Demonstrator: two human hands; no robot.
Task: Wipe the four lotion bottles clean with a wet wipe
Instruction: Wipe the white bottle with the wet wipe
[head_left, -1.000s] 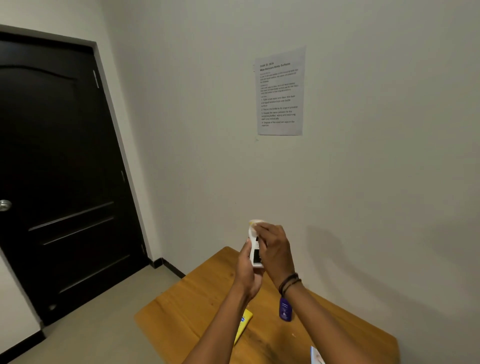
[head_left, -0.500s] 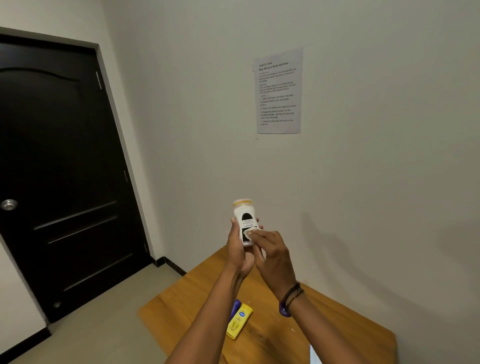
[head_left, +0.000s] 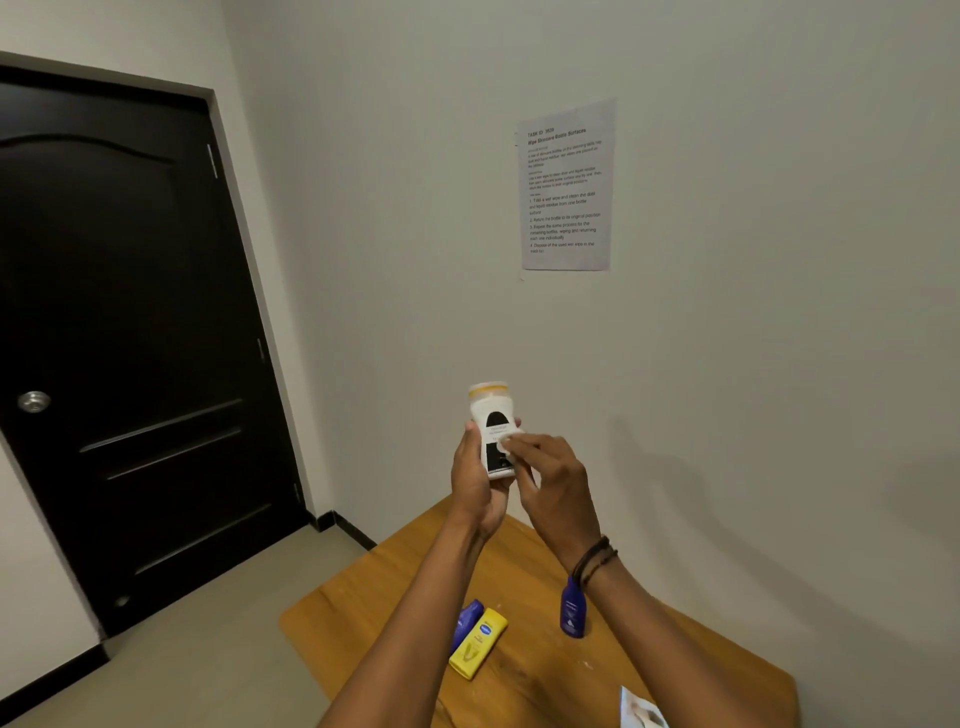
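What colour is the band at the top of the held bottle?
The band is yellow-orange, on a white bottle; the head view shows it.

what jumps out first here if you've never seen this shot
The white bottle with its yellow cap, held up mid-frame against the wall by the left hand, while the right hand presses a wet wipe to its label. Next come the big black door at left and the printed sheet high on the wall. Low down, a yellow bottle lies on the wooden table.
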